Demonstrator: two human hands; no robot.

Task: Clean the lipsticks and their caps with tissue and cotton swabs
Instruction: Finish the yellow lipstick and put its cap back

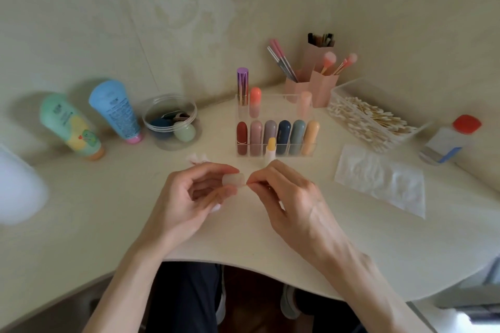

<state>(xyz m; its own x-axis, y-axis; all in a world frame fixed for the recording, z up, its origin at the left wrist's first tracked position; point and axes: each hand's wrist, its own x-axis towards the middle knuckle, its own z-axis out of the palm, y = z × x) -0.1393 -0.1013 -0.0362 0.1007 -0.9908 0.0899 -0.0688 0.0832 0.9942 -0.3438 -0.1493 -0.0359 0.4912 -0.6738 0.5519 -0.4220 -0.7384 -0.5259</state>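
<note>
Head view, desk corner.

- Left hand (189, 197): fingers curled, thumb and fingertips pinching a small translucent cap (234, 179) above the table (108, 224), mouth turned toward the other hand.
- Right hand (286, 197): thumb and forefinger pinched tight on a cotton swab (246, 184). Only a sliver of stick shows at the cap's mouth. I cannot tell how deep the tip sits.
- The cap's lipstick (270, 147) seems to be the yellow-tipped one standing bare, just in front of the acrylic organizer (313, 153), beyond the knuckles.

Risks as I read them:
1. The cap is smooth and held only at its sides. A hard twist of the swab could pop it out of the pinch and send it rolling toward the table edge.
2. The thin stick, pushed at an angle, may bend or snap and leave cotton inside.
3. The bare lipstick stands close to both hands. A forward nudge from the right knuckles would tip it and smear the bullet on the table or against the organizer.
4. A crumpled tissue (198, 157) lies just beyond the left hand. Dragging it could carry residue onto the clean cap.
</note>
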